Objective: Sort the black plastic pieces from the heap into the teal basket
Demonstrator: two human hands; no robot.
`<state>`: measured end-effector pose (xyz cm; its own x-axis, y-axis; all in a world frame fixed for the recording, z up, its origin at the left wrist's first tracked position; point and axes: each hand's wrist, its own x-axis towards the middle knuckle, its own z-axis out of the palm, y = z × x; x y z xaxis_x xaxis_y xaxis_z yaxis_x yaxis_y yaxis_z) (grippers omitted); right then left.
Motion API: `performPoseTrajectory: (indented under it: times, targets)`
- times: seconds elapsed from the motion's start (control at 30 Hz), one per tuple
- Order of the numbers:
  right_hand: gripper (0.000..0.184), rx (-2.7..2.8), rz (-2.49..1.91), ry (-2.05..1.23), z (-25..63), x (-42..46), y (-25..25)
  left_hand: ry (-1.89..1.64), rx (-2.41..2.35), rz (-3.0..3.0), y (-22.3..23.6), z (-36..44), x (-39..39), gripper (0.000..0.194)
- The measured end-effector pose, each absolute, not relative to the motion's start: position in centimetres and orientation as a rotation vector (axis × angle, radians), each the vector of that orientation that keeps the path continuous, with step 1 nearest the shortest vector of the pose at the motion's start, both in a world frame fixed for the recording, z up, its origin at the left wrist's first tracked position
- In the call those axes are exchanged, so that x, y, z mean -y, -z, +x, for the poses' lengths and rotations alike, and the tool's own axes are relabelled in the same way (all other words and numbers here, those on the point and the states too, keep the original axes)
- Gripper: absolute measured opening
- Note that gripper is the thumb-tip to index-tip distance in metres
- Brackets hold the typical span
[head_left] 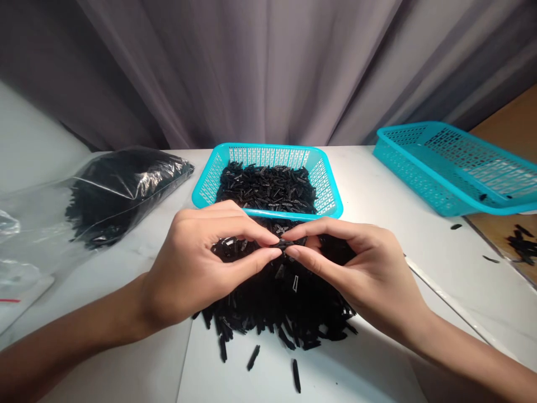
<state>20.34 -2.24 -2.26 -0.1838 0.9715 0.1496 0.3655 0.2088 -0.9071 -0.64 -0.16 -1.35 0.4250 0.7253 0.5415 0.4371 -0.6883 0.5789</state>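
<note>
My left hand (210,260) and my right hand (356,260) meet at the middle of the view, fingertips nearly touching. Between them they pinch a small black plastic piece (284,244), each hand with thumb and forefinger on one end. Below the hands spreads a heap of slim black pieces (272,302) on the white table. Just behind, a turquoise basket (335,198) holds many similar black pieces (268,184). Fingers hide part of the held piece, so its exact shape is unclear.
A clear plastic bag (126,190) full of black pieces lies at left. A second turquoise basket (444,193) stands at right, with a few black bits in it. Loose black pieces (522,243) lie at the far right. A grey curtain (268,73) hangs behind the table.
</note>
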Motion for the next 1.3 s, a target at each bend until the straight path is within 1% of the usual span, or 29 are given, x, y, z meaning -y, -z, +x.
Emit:
performPoseTrajectory:
  times: [0.23, 0.37, 0.7, 0.77, 0.93, 1.0, 1.13, 1.3]
  targets:
    - [0.011, 1.711, -1.266, -0.876, 20.4, 2.5, 2.2, -1.134, -0.99, 2.369, 1.2, -0.7, 0.1, 0.009]
    - [0.008, 1.71, -1.235, -0.892, 20.5, 2.5, 2.3, -1.132, -0.988, 2.399, 1.1, -0.8, 0.1, 0.009]
    - [0.01, 1.777, -1.227, -0.909, 20.5, 2.4, 2.1, -1.155, -0.959, 2.426, 1.4, -0.7, 0.5, 0.009]
    - [0.011, 1.796, -1.233, -0.899, 20.5, 2.4, 2.0, -1.142, -0.963, 2.36, 1.5, -0.6, 0.6, 0.01]
    - [0.009, 1.81, -1.176, -0.812, 20.4, 2.5, 2.1, -1.044, -0.995, 1.903, 1.9, -0.1, 0.9, 0.009]
    - [0.009, 1.828, -1.135, -0.777, 20.4, 2.5, 2.1, -1.031, -0.992, 1.825, 2.0, 0.1, 1.1, 0.01]
    - [0.007, 1.874, -1.098, -0.717, 20.4, 2.6, 2.0, -1.095, -0.976, 1.884, 1.9, 0.2, 1.3, 0.013]
    - [0.012, 1.912, -1.092, -0.668, 20.4, 2.9, 1.8, -1.169, -0.99, 2.058, 2.1, 0.1, 1.6, 0.015]
